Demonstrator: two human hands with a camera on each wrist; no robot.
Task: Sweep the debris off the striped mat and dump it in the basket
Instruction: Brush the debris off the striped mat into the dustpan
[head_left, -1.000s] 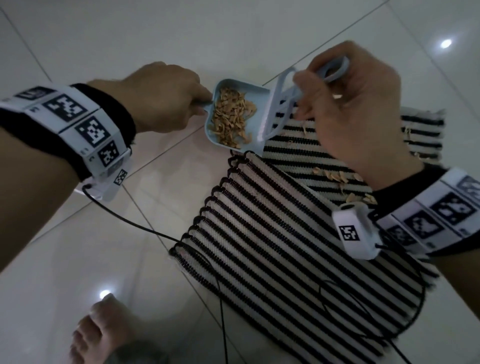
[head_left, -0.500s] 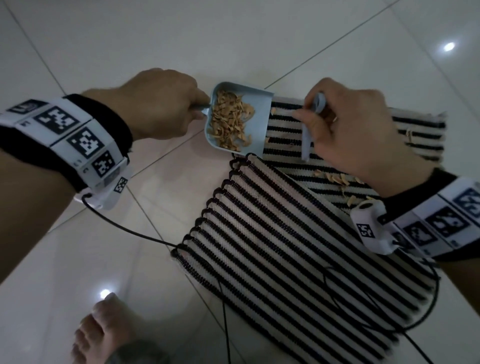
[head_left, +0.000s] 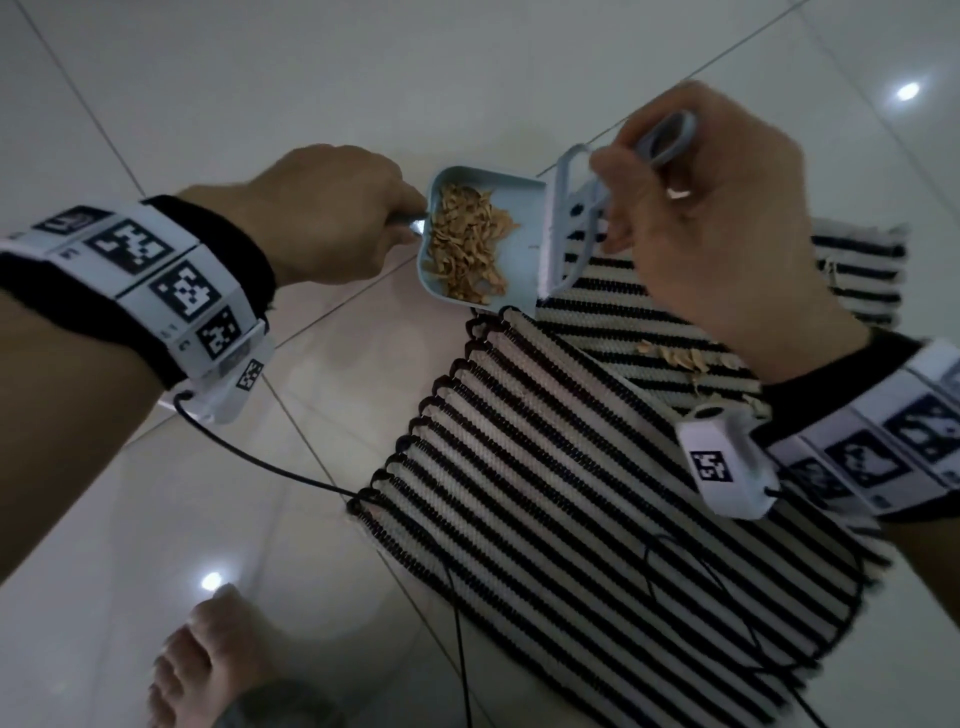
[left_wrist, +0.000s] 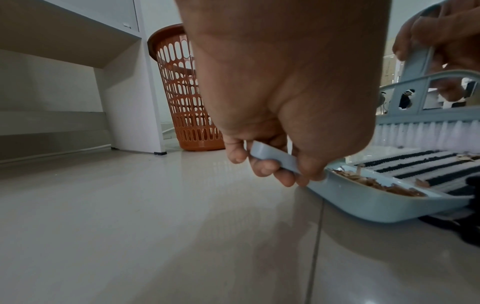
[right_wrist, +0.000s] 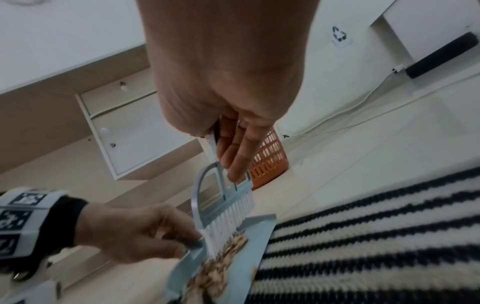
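A black-and-white striped mat (head_left: 597, 467) lies on the tiled floor, one part folded over another. My left hand (head_left: 332, 213) grips the handle of a light blue dustpan (head_left: 514, 208) at the mat's far edge; tan debris (head_left: 470, 241) is piled inside it. My right hand (head_left: 711, 218) holds a small blue brush (head_left: 566, 234) by its handle, bristles down at the dustpan's open lip. More debris (head_left: 680, 356) lies on the mat beside my right wrist. An orange slotted basket (left_wrist: 182, 90) stands on the floor beyond the left hand.
White cabinets (left_wrist: 124, 67) stand next to the basket. A bare foot (head_left: 208, 660) rests on the tiles at the lower left. Black cables (head_left: 291, 467) trail from both wrists across the floor and the mat. A white cord (right_wrist: 350, 111) runs along the wall.
The brush, half a second ago back over the mat, has swept to the dustpan's lip. The dustpan and left hand stayed in place.
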